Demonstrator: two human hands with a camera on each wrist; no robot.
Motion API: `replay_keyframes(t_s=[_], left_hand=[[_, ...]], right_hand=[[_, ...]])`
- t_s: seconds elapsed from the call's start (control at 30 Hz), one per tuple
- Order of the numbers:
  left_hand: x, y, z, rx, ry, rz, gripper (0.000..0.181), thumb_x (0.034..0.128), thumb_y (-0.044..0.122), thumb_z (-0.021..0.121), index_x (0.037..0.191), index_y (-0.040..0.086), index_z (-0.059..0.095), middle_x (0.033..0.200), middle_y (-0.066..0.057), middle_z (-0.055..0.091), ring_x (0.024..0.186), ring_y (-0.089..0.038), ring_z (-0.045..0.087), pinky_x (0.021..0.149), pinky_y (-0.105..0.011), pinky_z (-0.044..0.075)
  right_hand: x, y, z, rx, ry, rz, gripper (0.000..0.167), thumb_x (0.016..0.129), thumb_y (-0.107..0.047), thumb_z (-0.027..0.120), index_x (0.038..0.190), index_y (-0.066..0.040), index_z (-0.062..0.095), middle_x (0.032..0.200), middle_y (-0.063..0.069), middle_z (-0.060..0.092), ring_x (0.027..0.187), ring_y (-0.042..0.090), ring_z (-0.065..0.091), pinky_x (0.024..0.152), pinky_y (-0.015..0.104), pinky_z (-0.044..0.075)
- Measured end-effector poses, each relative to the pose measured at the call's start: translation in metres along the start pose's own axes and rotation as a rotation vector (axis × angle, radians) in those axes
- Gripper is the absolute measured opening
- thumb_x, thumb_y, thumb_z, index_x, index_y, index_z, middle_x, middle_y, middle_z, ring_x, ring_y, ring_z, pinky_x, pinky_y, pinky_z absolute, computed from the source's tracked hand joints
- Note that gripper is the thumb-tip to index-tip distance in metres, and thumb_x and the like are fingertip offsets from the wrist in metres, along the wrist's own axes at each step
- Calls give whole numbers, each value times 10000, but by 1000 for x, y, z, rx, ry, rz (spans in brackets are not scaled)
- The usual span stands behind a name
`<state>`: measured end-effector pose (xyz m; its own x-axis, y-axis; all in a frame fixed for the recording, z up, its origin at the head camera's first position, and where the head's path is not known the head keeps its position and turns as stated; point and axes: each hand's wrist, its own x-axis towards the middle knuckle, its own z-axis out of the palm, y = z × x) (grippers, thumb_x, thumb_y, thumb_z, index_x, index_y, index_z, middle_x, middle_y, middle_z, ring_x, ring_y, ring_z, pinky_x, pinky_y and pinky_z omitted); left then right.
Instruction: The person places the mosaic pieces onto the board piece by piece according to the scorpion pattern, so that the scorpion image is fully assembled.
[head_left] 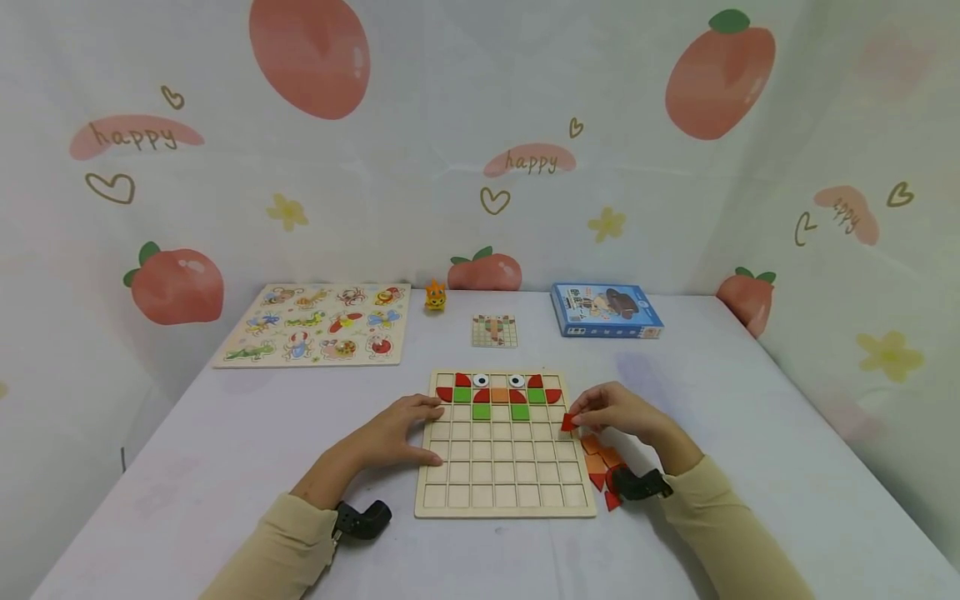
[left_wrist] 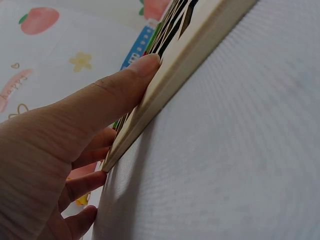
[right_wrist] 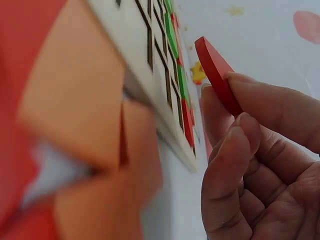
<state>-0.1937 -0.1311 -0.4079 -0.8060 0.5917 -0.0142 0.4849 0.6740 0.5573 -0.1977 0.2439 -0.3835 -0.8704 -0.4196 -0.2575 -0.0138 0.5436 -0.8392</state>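
A square wooden grid board (head_left: 506,512) lies on the table, with red, green and orange pieces and two eye pieces (head_left: 481,381) in its far rows. My left hand (head_left: 390,429) rests at the board's left edge, fingers spread. In the left wrist view, the thumb (left_wrist: 146,65) touches the board's rim. Over the board's right edge, my right hand (head_left: 626,410) pinches a flat red piece (right_wrist: 217,75) between thumb and fingertips, held off the grid. Its full outline cannot be made out.
Loose orange pieces (head_left: 600,454) and red pieces (head_left: 612,500) lie right of the board, beneath the right wrist. Farther back are a pattern card (head_left: 494,331), a small orange figurine (head_left: 435,296), a blue box (head_left: 607,310) and an insect puzzle board (head_left: 315,325).
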Motion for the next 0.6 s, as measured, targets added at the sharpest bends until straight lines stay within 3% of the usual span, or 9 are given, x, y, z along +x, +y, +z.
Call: replay_keyframes(t_s=[0.6], left_hand=[[0,-1,0,-17,-7,-9,791,693,479,772,1321,67,526,1421,-82,439,1353,-306,344,1111,-490,303]], right_hand=[[38,-29,25,-8,-79,-62,189,846,-142,677,928,28,692,742,-20,678,608,99,510,561,221,443]])
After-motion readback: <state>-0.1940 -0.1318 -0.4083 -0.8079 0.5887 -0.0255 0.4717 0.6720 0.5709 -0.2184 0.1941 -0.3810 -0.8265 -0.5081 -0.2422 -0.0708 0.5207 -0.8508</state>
